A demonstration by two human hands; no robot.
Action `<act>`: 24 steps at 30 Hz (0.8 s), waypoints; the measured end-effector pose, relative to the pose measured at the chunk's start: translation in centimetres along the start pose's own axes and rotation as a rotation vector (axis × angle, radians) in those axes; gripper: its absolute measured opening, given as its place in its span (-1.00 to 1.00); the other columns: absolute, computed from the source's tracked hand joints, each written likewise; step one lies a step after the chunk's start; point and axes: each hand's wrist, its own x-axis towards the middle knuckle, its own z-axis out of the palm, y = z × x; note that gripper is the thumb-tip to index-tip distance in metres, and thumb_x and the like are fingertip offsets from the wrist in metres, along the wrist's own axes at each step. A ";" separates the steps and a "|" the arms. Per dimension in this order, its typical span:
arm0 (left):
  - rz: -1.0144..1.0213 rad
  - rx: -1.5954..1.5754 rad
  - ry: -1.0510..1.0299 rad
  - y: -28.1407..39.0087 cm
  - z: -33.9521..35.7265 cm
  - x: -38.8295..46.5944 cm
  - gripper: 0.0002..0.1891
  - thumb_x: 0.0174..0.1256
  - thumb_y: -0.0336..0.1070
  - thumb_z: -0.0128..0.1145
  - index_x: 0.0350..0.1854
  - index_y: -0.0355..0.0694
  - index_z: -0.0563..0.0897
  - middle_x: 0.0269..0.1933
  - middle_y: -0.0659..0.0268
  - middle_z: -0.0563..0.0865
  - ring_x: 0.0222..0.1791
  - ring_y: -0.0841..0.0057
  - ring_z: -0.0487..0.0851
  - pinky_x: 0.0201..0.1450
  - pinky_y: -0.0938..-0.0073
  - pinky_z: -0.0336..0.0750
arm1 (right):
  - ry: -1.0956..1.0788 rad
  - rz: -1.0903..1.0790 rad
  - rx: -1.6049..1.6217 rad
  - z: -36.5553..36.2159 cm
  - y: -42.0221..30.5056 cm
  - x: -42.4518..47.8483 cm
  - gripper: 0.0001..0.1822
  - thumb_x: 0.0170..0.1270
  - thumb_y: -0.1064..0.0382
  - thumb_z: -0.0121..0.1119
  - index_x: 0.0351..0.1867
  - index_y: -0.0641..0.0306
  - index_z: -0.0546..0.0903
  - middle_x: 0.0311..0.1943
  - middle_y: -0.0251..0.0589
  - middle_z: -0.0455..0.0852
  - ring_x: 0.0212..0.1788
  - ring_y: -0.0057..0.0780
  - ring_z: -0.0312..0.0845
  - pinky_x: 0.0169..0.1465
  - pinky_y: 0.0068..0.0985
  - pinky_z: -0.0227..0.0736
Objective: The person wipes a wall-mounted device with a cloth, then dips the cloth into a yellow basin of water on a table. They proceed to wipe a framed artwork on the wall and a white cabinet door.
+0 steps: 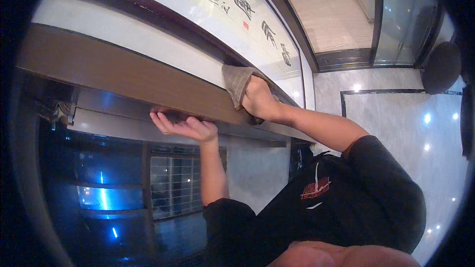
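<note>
My right hand (258, 96) is closed on a grey-brown cloth (236, 81). The cloth lies across a long brown wooden ledge (122, 68), close to the lower edge of a framed calligraphy piece (256, 26). Lower and to the left, my left hand (185, 125) is palm up, with slightly curled fingers at the ledge's near edge. It holds nothing visible; whether the fingertips touch the wood, I cannot tell.
A white wall strip (148, 40) runs between ledge and frame. Dark glass with blue light reflections (104, 196) lies at lower left, beside a window with horizontal bars (178, 181). A glass door (404, 26), a dark round object (441, 67) and glossy pale floor (393, 129) are at right.
</note>
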 end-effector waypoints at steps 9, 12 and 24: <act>-0.016 -0.045 0.053 -0.1 0.2 -0.1 -0.23 0.48 0.16 -0.14 0.48 -0.42 0.13 0.51 -0.10 0.04 0.49 0.08 0.12 0.49 -0.05 0.04 | 0.041 -0.081 0.073 0.3 -1.4 -1.0 -0.69 0.17 0.37 0.11 -0.03 0.31 0.63 -0.03 0.14 0.67 0.10 0.16 0.54 0.21 -0.15 0.41; -0.014 -0.033 0.044 -0.3 0.1 -0.2 -0.24 0.49 0.14 -0.14 0.48 -0.41 0.13 0.52 -0.12 0.02 0.49 0.07 0.12 0.49 -0.03 0.05 | -0.006 -0.086 -0.004 0.3 -0.7 -1.6 -0.68 0.21 0.35 0.12 0.01 0.34 0.60 -0.04 0.17 0.67 0.03 0.13 0.59 0.14 -0.19 0.48; 0.015 -0.013 0.036 0.2 0.3 0.0 -0.27 0.48 0.11 -0.16 0.47 -0.40 0.14 0.50 -0.11 0.04 0.52 0.07 0.05 0.51 -0.09 -0.04 | 0.205 0.112 0.099 2.3 3.3 -6.2 -0.72 0.16 0.36 0.04 -0.12 0.35 0.65 -0.05 0.22 0.68 0.00 0.17 0.59 0.07 -0.12 0.49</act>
